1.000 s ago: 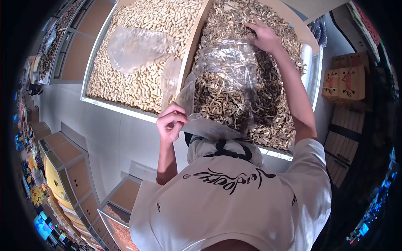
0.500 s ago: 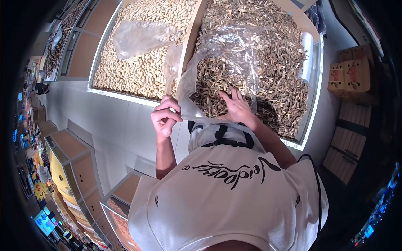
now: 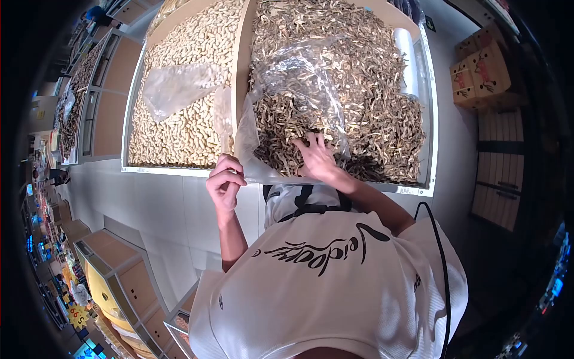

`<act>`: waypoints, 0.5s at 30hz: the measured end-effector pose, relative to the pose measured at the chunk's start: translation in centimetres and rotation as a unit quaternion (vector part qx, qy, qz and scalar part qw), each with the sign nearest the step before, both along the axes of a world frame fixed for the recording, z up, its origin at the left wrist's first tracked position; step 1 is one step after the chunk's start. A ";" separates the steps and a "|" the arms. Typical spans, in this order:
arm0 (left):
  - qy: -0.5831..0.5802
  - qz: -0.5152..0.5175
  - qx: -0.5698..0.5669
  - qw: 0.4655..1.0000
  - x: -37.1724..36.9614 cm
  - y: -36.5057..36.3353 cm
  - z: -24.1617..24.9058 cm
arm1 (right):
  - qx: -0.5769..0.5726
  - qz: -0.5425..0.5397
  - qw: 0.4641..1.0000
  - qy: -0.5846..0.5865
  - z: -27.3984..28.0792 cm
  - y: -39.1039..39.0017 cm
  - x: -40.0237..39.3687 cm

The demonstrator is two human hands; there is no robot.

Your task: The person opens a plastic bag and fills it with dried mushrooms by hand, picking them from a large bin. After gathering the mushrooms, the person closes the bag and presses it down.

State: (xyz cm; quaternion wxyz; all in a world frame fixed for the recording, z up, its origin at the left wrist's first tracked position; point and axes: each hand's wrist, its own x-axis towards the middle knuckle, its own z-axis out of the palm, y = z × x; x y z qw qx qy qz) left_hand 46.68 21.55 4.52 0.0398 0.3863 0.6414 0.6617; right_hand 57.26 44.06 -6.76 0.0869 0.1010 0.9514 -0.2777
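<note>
My left hand [image 3: 225, 184] is closed in a pinch on the edge of a clear plastic bag [image 3: 246, 143], just in front of the bin's front rim. From there the bag runs along the rim and back over a heap of dried brown strips [image 3: 382, 90], whose exact kind does not show. Fingers spread, my right hand [image 3: 318, 161] rests on the strips near the front of the compartment. Its fingertips touch the darker pieces beside the crumpled film, and its wrist crosses the rim.
Left of a wooden divider [image 3: 241, 66] lie unshelled peanuts [image 3: 179, 134], with a plastic bag [image 3: 173, 90] and a clear scoop [image 3: 223, 116] on them. A white roll [image 3: 405, 60] stands at the bin's right side. Cardboard boxes [image 3: 481, 75] are stacked farther right.
The view has shifted, so the bin appears farther left and more level. My left hand keeps its pinch on the bag edge, and my right hand stays on the strips with fingers spread.
</note>
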 end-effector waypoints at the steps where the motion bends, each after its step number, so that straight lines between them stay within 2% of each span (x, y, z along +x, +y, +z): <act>1: 0.002 0.001 -0.003 1.000 0.0 0.0 0.1 | -0.004 -0.008 1.000 -0.015 1.2 -0.1 0.1; 2: 0.004 0.000 -0.005 1.000 0.1 0.1 0.1 | 0.006 0.000 0.999 -0.037 -0.1 -0.2 0.0; 4: 0.008 -0.003 -0.009 1.000 0.2 0.3 0.2 | 0.088 -0.008 0.996 -0.010 -4.8 -1.5 0.1; 6: 0.020 -0.006 -0.018 1.000 0.3 0.6 0.3 | 0.139 -0.029 0.989 0.030 -5.2 -2.7 -0.1; 7: 0.025 -0.007 -0.022 0.999 0.3 0.7 0.4 | 0.105 -0.017 0.994 -0.008 -5.5 -2.5 -0.1; 9: 0.028 -0.009 -0.023 0.999 0.3 0.9 0.4 | 0.035 0.011 0.996 -0.084 -0.6 -1.5 -0.6; 10: 0.028 -0.009 -0.024 0.999 0.3 0.9 0.4 | 0.054 0.021 0.996 -0.060 -0.8 -1.2 -0.6; 13: 0.021 -0.007 -0.026 0.999 0.2 1.0 0.4 | 0.008 0.009 0.999 -0.044 -1.8 -0.5 -0.9; 14: 0.021 -0.006 -0.025 0.999 0.1 1.0 0.4 | 0.050 0.011 0.999 0.016 -1.7 -0.5 -0.6; 15: 0.021 -0.005 -0.025 0.999 0.2 0.9 0.3 | 0.052 0.012 0.999 0.007 -1.7 -0.5 -0.6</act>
